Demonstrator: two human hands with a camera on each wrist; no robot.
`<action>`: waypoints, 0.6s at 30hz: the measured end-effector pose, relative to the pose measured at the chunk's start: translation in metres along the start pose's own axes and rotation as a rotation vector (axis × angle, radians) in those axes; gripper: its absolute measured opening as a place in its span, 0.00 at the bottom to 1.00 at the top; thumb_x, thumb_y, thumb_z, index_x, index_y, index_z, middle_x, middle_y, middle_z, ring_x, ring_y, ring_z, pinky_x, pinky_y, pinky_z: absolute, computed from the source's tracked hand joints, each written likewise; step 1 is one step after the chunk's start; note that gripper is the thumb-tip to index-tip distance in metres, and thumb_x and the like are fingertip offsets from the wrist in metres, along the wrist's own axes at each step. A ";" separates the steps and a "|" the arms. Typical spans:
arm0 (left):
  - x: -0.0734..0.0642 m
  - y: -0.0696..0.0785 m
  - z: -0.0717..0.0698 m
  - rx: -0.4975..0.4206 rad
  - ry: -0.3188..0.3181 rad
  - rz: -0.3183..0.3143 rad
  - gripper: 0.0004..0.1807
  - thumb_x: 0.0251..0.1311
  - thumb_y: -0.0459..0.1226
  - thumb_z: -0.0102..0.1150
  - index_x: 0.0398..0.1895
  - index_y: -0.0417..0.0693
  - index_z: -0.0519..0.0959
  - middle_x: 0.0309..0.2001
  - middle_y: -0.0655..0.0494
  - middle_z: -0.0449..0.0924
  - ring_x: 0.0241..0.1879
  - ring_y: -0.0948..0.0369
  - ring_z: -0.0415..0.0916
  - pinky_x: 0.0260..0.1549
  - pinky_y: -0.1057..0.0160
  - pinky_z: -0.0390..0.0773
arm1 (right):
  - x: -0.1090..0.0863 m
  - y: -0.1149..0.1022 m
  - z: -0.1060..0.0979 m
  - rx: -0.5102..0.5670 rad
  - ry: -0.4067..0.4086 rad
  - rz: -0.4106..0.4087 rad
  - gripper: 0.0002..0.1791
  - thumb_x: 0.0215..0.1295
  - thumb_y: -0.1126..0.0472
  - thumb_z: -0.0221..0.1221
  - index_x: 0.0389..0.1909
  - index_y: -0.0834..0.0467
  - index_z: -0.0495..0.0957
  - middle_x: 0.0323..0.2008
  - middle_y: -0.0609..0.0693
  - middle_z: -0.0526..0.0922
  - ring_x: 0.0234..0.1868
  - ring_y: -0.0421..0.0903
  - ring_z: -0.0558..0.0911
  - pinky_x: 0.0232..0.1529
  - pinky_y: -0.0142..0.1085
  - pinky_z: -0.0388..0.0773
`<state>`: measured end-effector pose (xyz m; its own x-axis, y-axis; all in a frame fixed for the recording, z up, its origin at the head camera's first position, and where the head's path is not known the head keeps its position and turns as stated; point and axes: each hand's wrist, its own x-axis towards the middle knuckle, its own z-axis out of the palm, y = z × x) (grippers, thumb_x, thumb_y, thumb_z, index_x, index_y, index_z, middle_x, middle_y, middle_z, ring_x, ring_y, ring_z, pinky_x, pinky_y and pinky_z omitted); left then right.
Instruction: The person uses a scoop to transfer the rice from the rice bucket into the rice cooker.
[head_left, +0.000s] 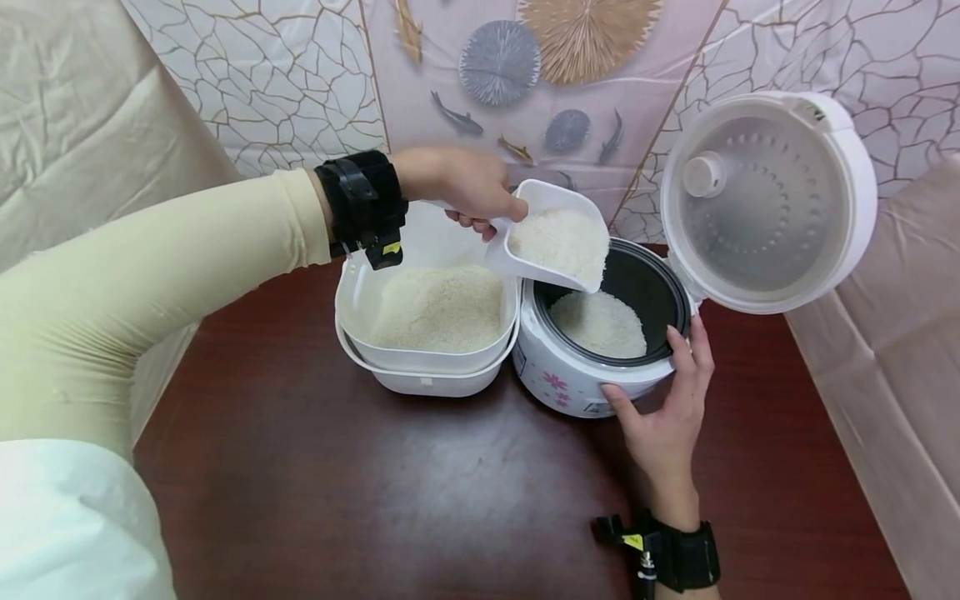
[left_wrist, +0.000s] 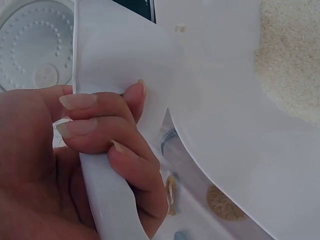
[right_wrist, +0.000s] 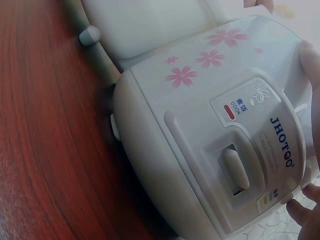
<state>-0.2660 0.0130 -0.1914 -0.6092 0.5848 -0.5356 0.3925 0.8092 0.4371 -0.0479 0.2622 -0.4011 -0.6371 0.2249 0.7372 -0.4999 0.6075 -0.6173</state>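
My left hand grips the handle of a white scoop, its fingers wrapped round it in the left wrist view. Rice fills the scoop, which is tilted over the dark inner pot of a white rice cooker. More rice lies at the bottom of that pot. My right hand rests on the cooker's front right side, thumb and fingers spread. The cooker's front panel, with a switch and pink flowers, shows in the right wrist view.
A white rice container set inside an outer tub stands left of the cooker, with rice in it. The cooker's lid stands raised at the right. A dark reddish table runs in front; a patterned cloth hangs behind.
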 end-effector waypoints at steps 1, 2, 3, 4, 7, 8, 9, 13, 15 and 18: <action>0.000 0.001 0.000 0.008 -0.001 -0.003 0.24 0.77 0.48 0.44 0.28 0.43 0.79 0.22 0.61 0.76 0.21 0.66 0.66 0.26 0.67 0.67 | 0.000 0.000 0.000 0.000 -0.001 0.000 0.54 0.63 0.30 0.68 0.70 0.71 0.68 0.77 0.72 0.60 0.79 0.65 0.59 0.77 0.54 0.55; 0.000 0.002 0.000 0.010 -0.003 -0.005 0.23 0.77 0.48 0.45 0.27 0.44 0.78 0.22 0.62 0.77 0.21 0.66 0.66 0.25 0.68 0.67 | 0.000 0.000 0.000 0.001 -0.003 0.000 0.54 0.63 0.30 0.68 0.70 0.70 0.68 0.77 0.71 0.60 0.79 0.65 0.59 0.77 0.54 0.55; 0.000 0.002 0.000 0.011 -0.005 -0.009 0.23 0.77 0.48 0.45 0.26 0.44 0.77 0.22 0.62 0.77 0.20 0.66 0.66 0.25 0.68 0.67 | 0.000 0.001 0.000 0.002 -0.004 0.000 0.54 0.63 0.30 0.68 0.70 0.70 0.68 0.77 0.71 0.60 0.79 0.65 0.59 0.77 0.54 0.55; -0.001 0.003 0.000 0.010 -0.007 -0.012 0.23 0.77 0.48 0.45 0.26 0.44 0.76 0.22 0.62 0.77 0.20 0.66 0.66 0.25 0.68 0.67 | 0.000 0.001 0.000 0.002 -0.006 0.000 0.54 0.63 0.30 0.68 0.70 0.70 0.68 0.77 0.71 0.60 0.80 0.65 0.58 0.77 0.54 0.55; -0.002 0.003 0.000 0.000 -0.014 -0.019 0.23 0.77 0.47 0.45 0.25 0.45 0.74 0.22 0.62 0.77 0.20 0.66 0.65 0.25 0.68 0.66 | 0.000 0.002 0.001 0.004 -0.006 0.002 0.54 0.62 0.29 0.68 0.70 0.70 0.68 0.77 0.71 0.60 0.80 0.64 0.58 0.77 0.54 0.54; -0.002 0.003 -0.001 -0.001 -0.014 -0.019 0.23 0.77 0.48 0.45 0.25 0.44 0.75 0.22 0.62 0.77 0.20 0.66 0.65 0.25 0.68 0.66 | -0.001 0.002 0.001 0.003 -0.006 0.002 0.54 0.62 0.29 0.68 0.70 0.70 0.68 0.77 0.71 0.59 0.80 0.64 0.58 0.77 0.54 0.54; -0.003 0.003 -0.001 -0.001 -0.014 -0.019 0.23 0.77 0.48 0.45 0.26 0.44 0.76 0.22 0.62 0.76 0.20 0.66 0.66 0.25 0.68 0.67 | -0.001 0.002 0.001 0.004 -0.007 0.003 0.54 0.62 0.29 0.68 0.70 0.70 0.68 0.77 0.71 0.59 0.80 0.64 0.58 0.77 0.54 0.54; -0.004 0.002 0.000 -0.009 -0.012 -0.015 0.23 0.77 0.48 0.45 0.30 0.42 0.81 0.22 0.62 0.76 0.21 0.67 0.66 0.25 0.68 0.67 | -0.001 0.002 0.001 0.000 -0.009 0.008 0.55 0.62 0.29 0.68 0.71 0.70 0.68 0.78 0.70 0.59 0.80 0.63 0.58 0.77 0.55 0.54; -0.004 0.001 0.000 -0.018 -0.013 -0.016 0.23 0.77 0.48 0.46 0.31 0.42 0.81 0.22 0.62 0.76 0.20 0.67 0.66 0.25 0.68 0.67 | -0.002 0.002 0.001 -0.001 -0.007 0.010 0.55 0.62 0.29 0.68 0.71 0.70 0.68 0.78 0.70 0.59 0.80 0.63 0.58 0.77 0.55 0.54; -0.004 0.001 0.001 -0.019 -0.015 -0.012 0.23 0.77 0.48 0.46 0.31 0.42 0.81 0.21 0.62 0.75 0.20 0.67 0.66 0.25 0.68 0.67 | -0.001 0.000 0.000 -0.003 -0.005 0.010 0.54 0.62 0.29 0.68 0.71 0.70 0.68 0.78 0.70 0.59 0.80 0.64 0.58 0.77 0.55 0.55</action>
<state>-0.2626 0.0113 -0.1892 -0.6029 0.5762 -0.5517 0.3721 0.8149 0.4445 -0.0475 0.2618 -0.4025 -0.6451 0.2276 0.7294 -0.4914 0.6075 -0.6241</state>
